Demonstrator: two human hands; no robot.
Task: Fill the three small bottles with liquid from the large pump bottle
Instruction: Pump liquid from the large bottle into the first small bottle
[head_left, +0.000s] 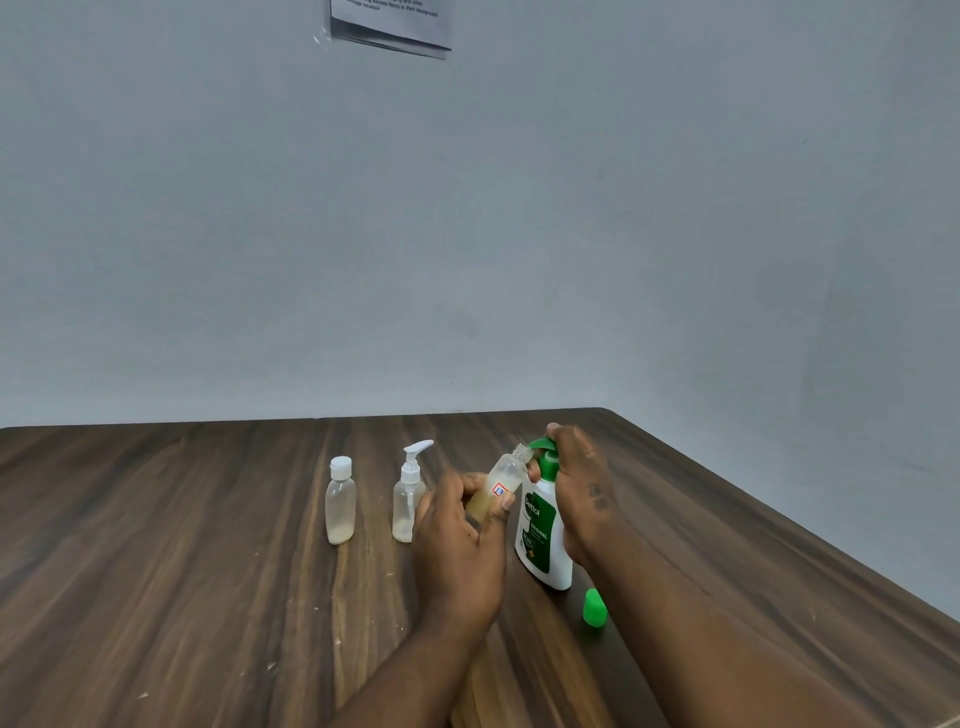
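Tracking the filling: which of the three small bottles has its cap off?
The small bottle tilted in the left hand, bare neck at the Dettol bottle spout; the flip-cap bottle and the white-pump bottle stand closed.

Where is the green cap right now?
In the head view, the green cap stands on the table right of centre, just in front of the pump bottle.

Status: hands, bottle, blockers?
Left hand holds uncapped small bottle, neck at spout. Right hand grips pump bottle head. Green cap off to side, nothing blocking.
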